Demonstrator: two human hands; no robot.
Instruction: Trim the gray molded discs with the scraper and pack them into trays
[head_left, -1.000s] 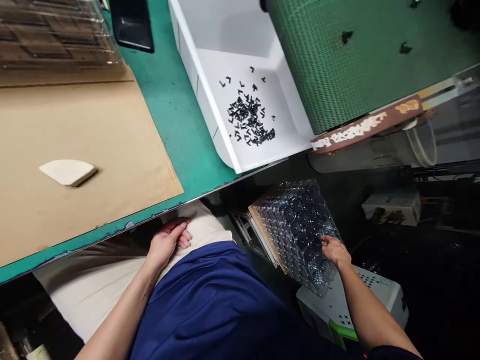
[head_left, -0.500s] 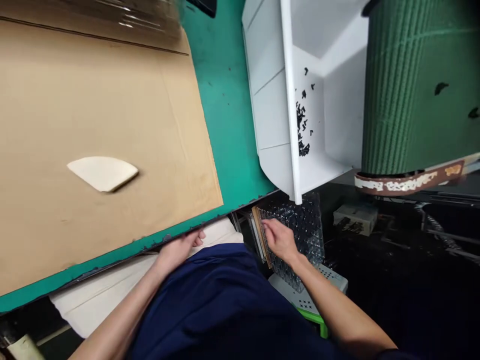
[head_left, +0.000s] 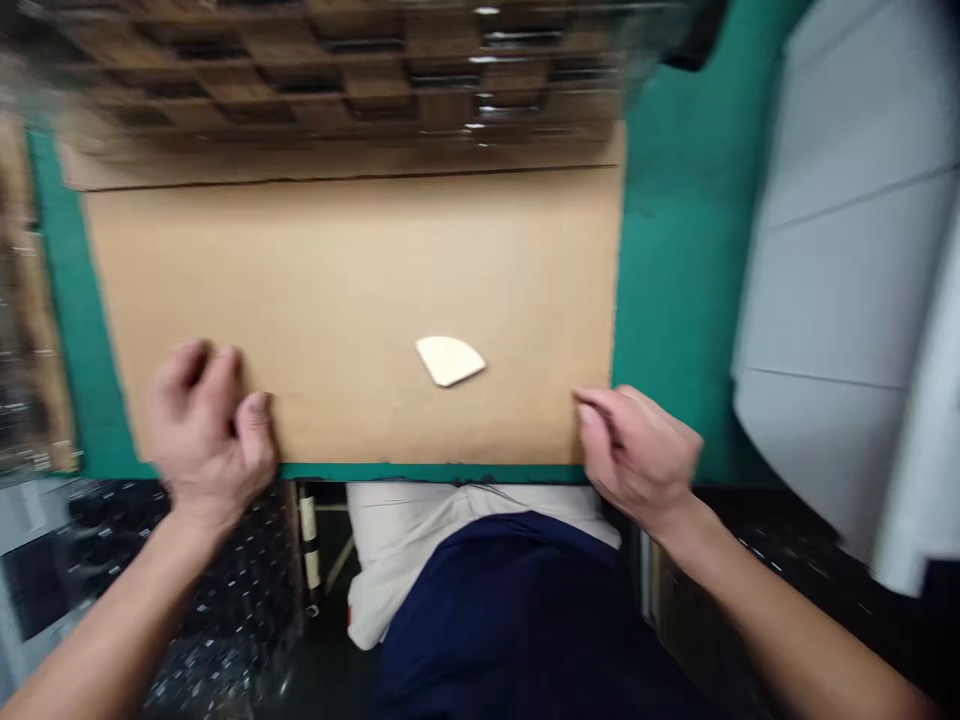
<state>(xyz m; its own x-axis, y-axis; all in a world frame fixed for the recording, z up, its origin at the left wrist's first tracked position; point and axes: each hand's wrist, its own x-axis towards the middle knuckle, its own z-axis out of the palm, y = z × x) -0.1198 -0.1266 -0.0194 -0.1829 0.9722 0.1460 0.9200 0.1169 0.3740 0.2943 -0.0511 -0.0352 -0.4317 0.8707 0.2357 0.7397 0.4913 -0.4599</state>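
Although the left hand (head_left: 206, 430) and right hand (head_left: 637, 455) sit empty, loosely curled, at the cardboard sheet's (head_left: 337, 300) near edge, the right hand lies nearer the cream wedge (head_left: 450, 360), its long axis running crosswise.

Cardboard sheet (head_left: 360, 300) free between left hand (head_left: 206, 430) and right hand (head_left: 637, 460), except a cream wedge (head_left: 450, 360) midway.

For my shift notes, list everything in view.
Cardboard sheet: one, tan, on the mat
Wedge-shaped piece: one, cream, on the cardboard
Bench mat: one, green, under the cardboard
Plastic bin: one, white, far right
Clear trays: several, blurred, beyond the cardboard
White cloth: one, white, at the lap
Shirt: one, navy, worn
Left hand: one, at the cardboard's near-left corner
Right hand: one, at its near-right corner
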